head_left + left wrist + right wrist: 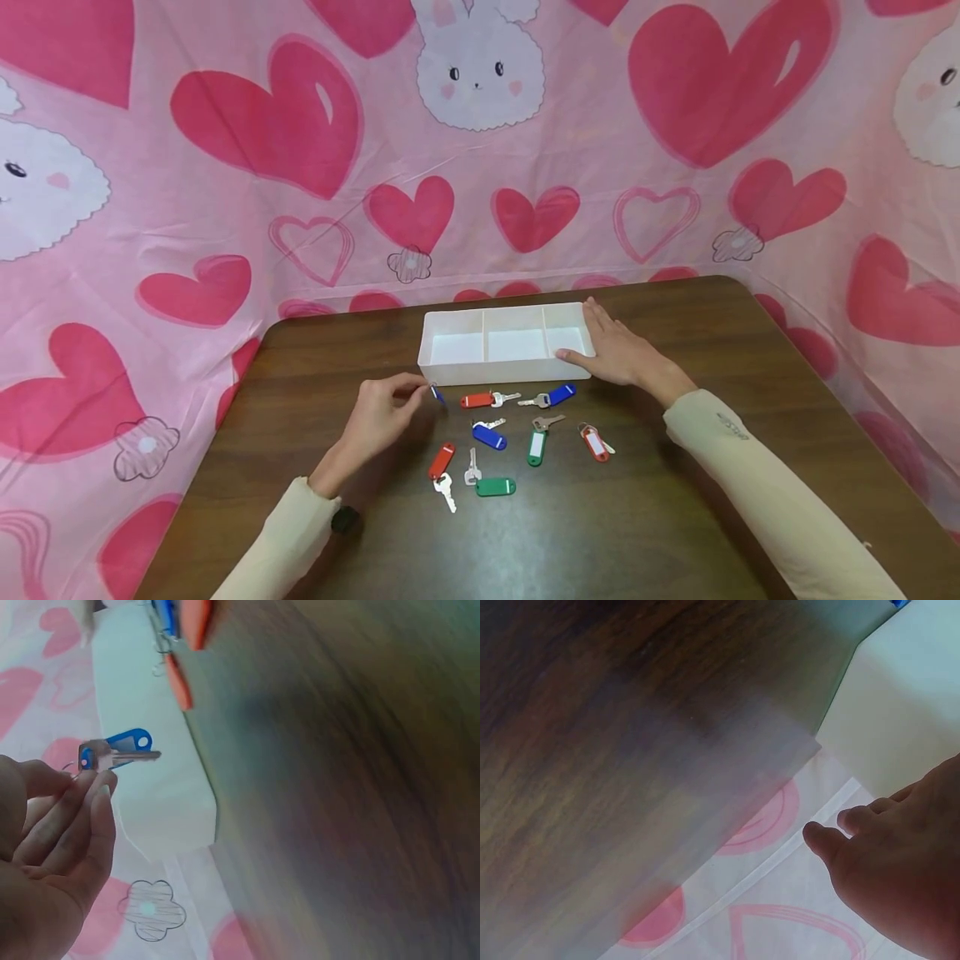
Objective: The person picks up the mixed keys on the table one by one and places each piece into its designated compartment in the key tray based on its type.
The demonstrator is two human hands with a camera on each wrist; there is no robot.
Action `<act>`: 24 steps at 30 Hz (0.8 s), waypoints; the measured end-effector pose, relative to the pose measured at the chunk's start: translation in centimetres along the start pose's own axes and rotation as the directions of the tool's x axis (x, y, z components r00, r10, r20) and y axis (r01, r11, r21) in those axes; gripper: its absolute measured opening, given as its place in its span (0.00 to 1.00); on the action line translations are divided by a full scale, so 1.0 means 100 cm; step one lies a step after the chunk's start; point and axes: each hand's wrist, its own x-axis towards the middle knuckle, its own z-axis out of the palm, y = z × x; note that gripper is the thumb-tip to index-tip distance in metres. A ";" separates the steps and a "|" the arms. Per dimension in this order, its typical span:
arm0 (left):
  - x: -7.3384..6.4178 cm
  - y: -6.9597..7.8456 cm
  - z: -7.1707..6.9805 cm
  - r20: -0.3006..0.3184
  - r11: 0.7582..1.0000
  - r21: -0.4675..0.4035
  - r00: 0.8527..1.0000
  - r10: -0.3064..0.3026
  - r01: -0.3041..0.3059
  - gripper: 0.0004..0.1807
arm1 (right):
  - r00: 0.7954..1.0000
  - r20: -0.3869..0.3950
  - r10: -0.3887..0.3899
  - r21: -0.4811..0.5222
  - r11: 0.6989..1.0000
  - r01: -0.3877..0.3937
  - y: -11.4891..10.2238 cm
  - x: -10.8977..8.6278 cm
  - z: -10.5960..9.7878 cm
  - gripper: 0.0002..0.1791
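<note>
My left hand (378, 417) pinches a key with a blue tag by its ring, between thumb and fingertips. The blue tag (139, 737) and the silver key (120, 757) stick out past the fingers in the left wrist view. They hang close to the front left corner of a white three-compartment box (495, 372). My right hand (618, 346) lies against the box's right end, fingers straight along that side and thumb at the front rim. No contents show in the box's compartments.
On the table (637, 517), several tagged keys lie in front of the box: an orange-red tag (476, 401), blue tags (489, 437), green tags (496, 487) and a red tag (596, 445) among them. A pink heart-patterned cloth (480, 158) hangs behind the table.
</note>
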 end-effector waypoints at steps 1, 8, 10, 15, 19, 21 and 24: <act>0.000 0.001 0.000 -0.009 1.000 -0.014 1.000 -0.011 0.010 0.08 | 1.000 0.000 0.000 0.004 1.000 0.000 0.000 0.000 0.000 0.70; 0.002 0.004 -0.004 -0.045 0.995 -0.082 0.997 -0.066 0.063 0.09 | 1.000 0.001 -0.002 0.009 1.000 0.002 -0.002 -0.001 0.000 0.70; 0.003 0.005 -0.005 -0.057 0.993 -0.093 0.996 -0.074 0.069 0.08 | 1.000 -0.005 -0.002 -0.005 1.000 0.002 -0.002 -0.001 0.000 0.70; 0.005 0.007 -0.008 -0.062 0.986 -0.128 0.991 -0.115 0.106 0.09 | 1.000 -0.018 0.000 -0.044 0.999 0.000 -0.002 -0.001 0.000 0.69; 0.008 0.010 -0.011 -0.035 0.973 -0.166 0.986 -0.166 0.158 0.08 | 1.000 -0.017 0.002 -0.061 0.998 -0.003 -0.003 -0.001 -0.001 0.69; 0.009 0.011 -0.012 -0.016 0.967 -0.181 0.983 -0.184 0.178 0.08 | 1.000 -0.017 0.003 -0.066 0.998 -0.004 -0.003 -0.001 -0.001 0.69; 0.011 0.014 -0.014 -0.002 0.965 -0.182 0.981 -0.192 0.189 0.08 | 1.000 -0.015 0.001 -0.071 0.997 -0.003 -0.002 -0.001 -0.001 0.69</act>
